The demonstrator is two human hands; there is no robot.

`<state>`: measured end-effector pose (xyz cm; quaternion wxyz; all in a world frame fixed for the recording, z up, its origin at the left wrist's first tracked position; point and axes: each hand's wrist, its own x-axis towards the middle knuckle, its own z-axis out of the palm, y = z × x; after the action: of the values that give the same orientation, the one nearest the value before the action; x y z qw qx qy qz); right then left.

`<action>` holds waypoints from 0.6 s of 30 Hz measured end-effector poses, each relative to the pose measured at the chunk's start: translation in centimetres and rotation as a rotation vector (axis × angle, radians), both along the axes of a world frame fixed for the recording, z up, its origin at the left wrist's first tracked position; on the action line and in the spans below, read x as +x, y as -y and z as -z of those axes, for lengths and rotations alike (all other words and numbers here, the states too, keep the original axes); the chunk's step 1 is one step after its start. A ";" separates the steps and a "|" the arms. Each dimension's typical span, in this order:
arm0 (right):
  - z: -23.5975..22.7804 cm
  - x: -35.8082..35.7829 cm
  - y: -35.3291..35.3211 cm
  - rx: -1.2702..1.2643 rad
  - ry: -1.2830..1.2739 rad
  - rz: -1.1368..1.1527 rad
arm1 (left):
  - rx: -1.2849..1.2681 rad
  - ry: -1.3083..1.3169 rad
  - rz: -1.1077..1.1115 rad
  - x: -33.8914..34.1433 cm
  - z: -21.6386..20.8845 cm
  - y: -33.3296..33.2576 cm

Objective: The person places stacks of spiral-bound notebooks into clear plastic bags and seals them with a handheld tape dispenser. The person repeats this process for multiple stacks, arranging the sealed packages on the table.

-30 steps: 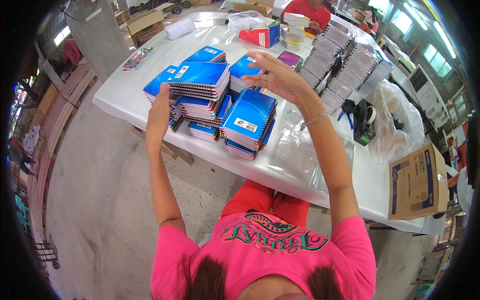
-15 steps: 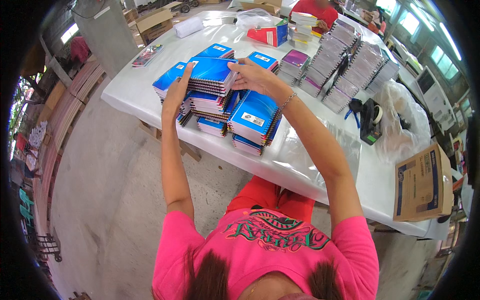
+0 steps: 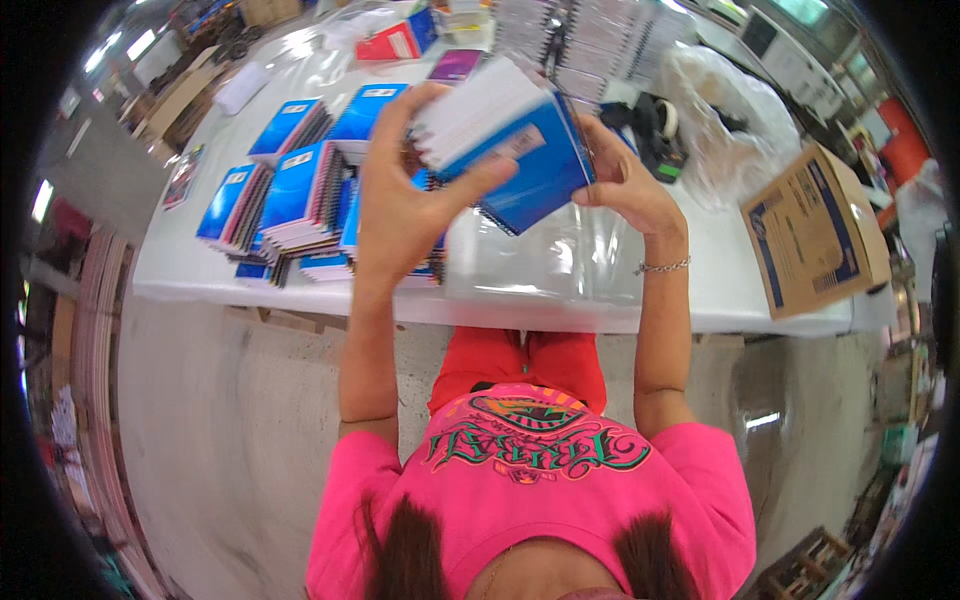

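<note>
A small stack of blue-covered spiral notebooks (image 3: 535, 175) is raised above the table, tilted, with its white page edges facing up and left. My left hand (image 3: 405, 200) grips its left side, thumb across the blue cover. On the opposite side, my right hand (image 3: 630, 190) closes around the stack, thumb on the lower right edge. Several more piles of blue spiral notebooks (image 3: 295, 190) stand on the table to the left, partly behind my left hand. Below the held stack, clear plastic (image 3: 520, 265) lies flat on the white table (image 3: 700, 290).
A black tape dispenser (image 3: 660, 140) and a crumpled clear bag (image 3: 735, 125) sit to the right. A cardboard box (image 3: 815, 235) stands at the right edge. Wrapped notebook stacks (image 3: 605, 45), a purple notebook (image 3: 456, 65) and a white roll (image 3: 241, 88) are farther back.
Both hands have lifted the notebook stack off the left piles and carried it right, over the clear plastic, tilting it. The view has swung to the right.
</note>
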<state>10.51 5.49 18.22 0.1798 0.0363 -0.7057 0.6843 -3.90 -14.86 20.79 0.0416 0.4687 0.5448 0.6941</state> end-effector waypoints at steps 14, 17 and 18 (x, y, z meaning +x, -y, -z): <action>15.9 5.1 -2.3 -0.178 0.257 0.520 | -0.232 0.084 0.444 3.1 16.7 -11.8; 16.1 4.5 -2.3 -0.252 0.221 0.536 | -0.234 0.191 0.435 4.5 17.3 -11.5; 16.2 4.3 -2.1 -0.255 0.196 0.549 | -0.222 0.254 0.438 4.9 18.1 -11.7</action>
<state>14.78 7.64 2.02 0.2922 -0.2443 -0.6115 0.6936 0.97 -3.19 2.64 0.3100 0.4771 0.4937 0.6577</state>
